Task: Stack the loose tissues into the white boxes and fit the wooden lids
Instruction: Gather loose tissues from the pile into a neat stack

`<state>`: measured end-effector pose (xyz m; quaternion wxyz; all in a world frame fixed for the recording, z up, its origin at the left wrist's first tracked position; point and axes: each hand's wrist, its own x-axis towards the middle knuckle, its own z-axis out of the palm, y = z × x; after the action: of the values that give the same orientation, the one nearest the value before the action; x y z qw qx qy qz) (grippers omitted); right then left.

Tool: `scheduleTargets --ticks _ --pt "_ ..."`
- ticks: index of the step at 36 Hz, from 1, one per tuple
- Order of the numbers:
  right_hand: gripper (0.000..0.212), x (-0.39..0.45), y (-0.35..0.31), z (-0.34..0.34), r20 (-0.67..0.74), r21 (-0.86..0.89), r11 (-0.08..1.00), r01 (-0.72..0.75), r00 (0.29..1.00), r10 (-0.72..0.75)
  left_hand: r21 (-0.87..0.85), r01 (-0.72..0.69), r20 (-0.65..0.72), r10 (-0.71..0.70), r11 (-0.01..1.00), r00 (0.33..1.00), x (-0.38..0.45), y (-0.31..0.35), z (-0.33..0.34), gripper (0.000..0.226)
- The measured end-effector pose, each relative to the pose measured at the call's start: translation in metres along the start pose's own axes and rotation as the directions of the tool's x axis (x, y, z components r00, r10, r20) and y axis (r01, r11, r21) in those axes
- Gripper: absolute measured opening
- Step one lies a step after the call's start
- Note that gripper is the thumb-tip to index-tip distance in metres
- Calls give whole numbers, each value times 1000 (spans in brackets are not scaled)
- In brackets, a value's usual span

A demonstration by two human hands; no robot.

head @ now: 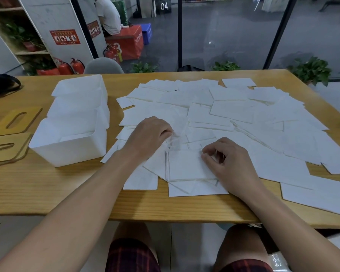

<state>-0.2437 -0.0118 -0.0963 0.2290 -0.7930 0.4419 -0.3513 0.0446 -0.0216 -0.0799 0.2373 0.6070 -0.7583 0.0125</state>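
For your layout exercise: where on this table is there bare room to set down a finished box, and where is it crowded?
Bare wood runs along the near table edge, in front of the boxes and lids, left of the left hand. A smaller strip lies between lids and boxes. The tissues crowd the centre and right, under the right hand.

The tissue (pixel 175 134) at the left hand (pixel 151 134) is motion-blurred; wooden lids (pixel 6 146) run past the left edge.

matt paper tissues (pixel 234 112), wooden lids (pixel 16 119) — smooth
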Motion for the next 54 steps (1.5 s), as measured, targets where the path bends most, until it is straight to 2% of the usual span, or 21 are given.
scheduleTargets --ticks 7,12,14,16,18,21,24,26,32,40,47,54 --pt "7 -2 0 0 -53 -19 1000 11 999 -12 0 -20 -38 20 1000 999 0 6 0 16" --pt "47 -4 -3 1 -134 -84 993 82 987 -93 62 -156 -134 163 986 977 -8 32 -7 11" --pt "54 -3 -6 3 -133 -118 984 133 980 -148 54 -192 -134 198 980 971 -14 47 -9 10" --pt "45 0 -8 6 -166 -138 976 169 967 -191 19 -207 -129 208 978 970 -21 59 -9 10" --pt "23 3 -9 7 -218 -146 969 197 950 -226 -40 -194 -117 189 980 975 -28 65 -6 11" --pt "5 3 -9 7 -245 -79 985 156 954 -170 -184 -82 -65 71 979 995 -37 62 -1 20" --pt "9 3 -9 -1 -253 56 993 101 964 -84 -269 2 -37 -13 963 999 -44 51 0 30" --pt "13 3 -9 -7 -267 130 986 101 962 -63 -287 27 -63 -47 958 997 -45 45 0 25" --pt "4 3 -10 -17 -270 225 974 31 962 32 -347 5 -185 -74 938 980 -43 49 -7 16" --pt "4 2 -9 -18 -235 365 931 3 968 89 -640 152 -60 -246 753 967 -59 59 -7 15" --pt "12 0 8 -8 -162 199 973 -114 976 148 -509 224 15 -251 831 968 -70 62 5 54" --pt "14 -4 10 -4 -147 0 994 -110 983 108 -377 253 36 -259 891 965 -70 59 3 61"
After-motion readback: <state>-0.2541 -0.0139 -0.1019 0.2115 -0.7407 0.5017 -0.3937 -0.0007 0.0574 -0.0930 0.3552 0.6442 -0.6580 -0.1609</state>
